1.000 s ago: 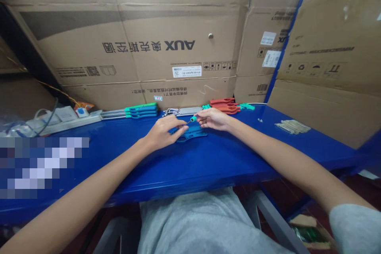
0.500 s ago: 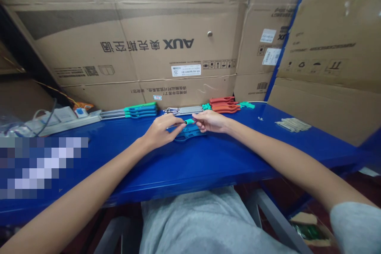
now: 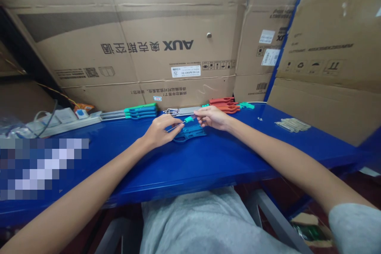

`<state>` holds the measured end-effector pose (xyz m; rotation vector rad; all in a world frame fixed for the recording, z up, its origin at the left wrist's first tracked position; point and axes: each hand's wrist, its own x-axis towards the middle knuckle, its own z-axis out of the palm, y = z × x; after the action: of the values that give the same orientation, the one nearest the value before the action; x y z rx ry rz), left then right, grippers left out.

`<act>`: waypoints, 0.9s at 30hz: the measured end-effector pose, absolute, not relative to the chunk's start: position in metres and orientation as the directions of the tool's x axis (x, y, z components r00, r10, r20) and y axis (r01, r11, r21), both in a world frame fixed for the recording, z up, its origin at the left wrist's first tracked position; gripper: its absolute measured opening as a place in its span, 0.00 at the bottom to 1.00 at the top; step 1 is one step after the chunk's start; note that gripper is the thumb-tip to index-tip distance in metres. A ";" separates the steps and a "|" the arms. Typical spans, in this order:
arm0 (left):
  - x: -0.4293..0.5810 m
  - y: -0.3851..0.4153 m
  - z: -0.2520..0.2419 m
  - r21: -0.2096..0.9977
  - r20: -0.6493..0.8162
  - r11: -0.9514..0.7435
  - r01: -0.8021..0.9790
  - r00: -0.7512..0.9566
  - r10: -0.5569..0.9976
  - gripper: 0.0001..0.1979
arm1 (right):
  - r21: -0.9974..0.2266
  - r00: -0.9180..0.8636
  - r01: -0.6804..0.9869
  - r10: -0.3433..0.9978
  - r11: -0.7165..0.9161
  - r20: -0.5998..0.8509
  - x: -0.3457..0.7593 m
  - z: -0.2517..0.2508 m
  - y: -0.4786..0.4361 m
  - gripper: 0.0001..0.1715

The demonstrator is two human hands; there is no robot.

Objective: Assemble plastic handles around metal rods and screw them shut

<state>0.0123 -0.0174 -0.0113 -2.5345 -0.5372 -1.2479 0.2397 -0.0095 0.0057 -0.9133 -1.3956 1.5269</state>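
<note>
Item: my left hand, centre of frame, pinching a thin rod. Item: my right hand, right of centre, fingertips closed on fine wires. Item: green sleeve, mid-frame between both grips, about equally near each; long axis rising slightly rightward, in line with the rod. Item: blue casing, just below it in frame, on the blue table. Item: orange handles, farther back, right of centre.

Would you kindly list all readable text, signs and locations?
"AUX 奥克斯空调": back cardboard, inverted.
"师傅您辛苦了!请在搬运时对我温柔些,谢谢您!": same.
"25": white label.
Umbrella, arrows, recycling: right cardboard.
Other print: too small, blurred.
</note>
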 end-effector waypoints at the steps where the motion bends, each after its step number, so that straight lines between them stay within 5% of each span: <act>1: 0.012 -0.017 -0.012 -0.066 0.799 -0.893 0.446 0.560 0.221 0.08 | -0.991 -0.357 -0.132 0.933 0.004 0.052 0.241 0.007 -0.009 0.09; 6: 0.011 -0.016 -0.011 -0.066 0.789 -0.871 0.487 0.560 0.254 0.09 | -0.971 -0.286 -0.230 0.949 0.063 0.130 0.246 0.007 -0.005 0.05; 14: 0.014 -0.015 -0.020 0.009 0.708 -0.852 0.523 0.598 0.375 0.10 | -0.940 -0.424 -0.272 0.852 0.204 0.307 0.244 0.008 -0.012 0.17; 21: 0.026 -0.021 -0.023 0.151 0.622 -0.861 0.486 0.630 0.464 0.12 | -0.764 -0.352 0.045 0.726 0.643 0.590 0.242 0.015 -0.016 0.16; 27: 0.017 -0.015 -0.020 0.156 0.396 -0.815 0.558 0.721 0.569 0.16 | -0.552 -0.234 0.329 0.632 0.766 0.739 0.246 0.002 -0.005 0.15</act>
<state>0.0172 -0.0147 -0.0199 -2.9374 -0.9624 -0.6889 0.2457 -0.0049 0.0025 -0.7412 -1.8403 0.3372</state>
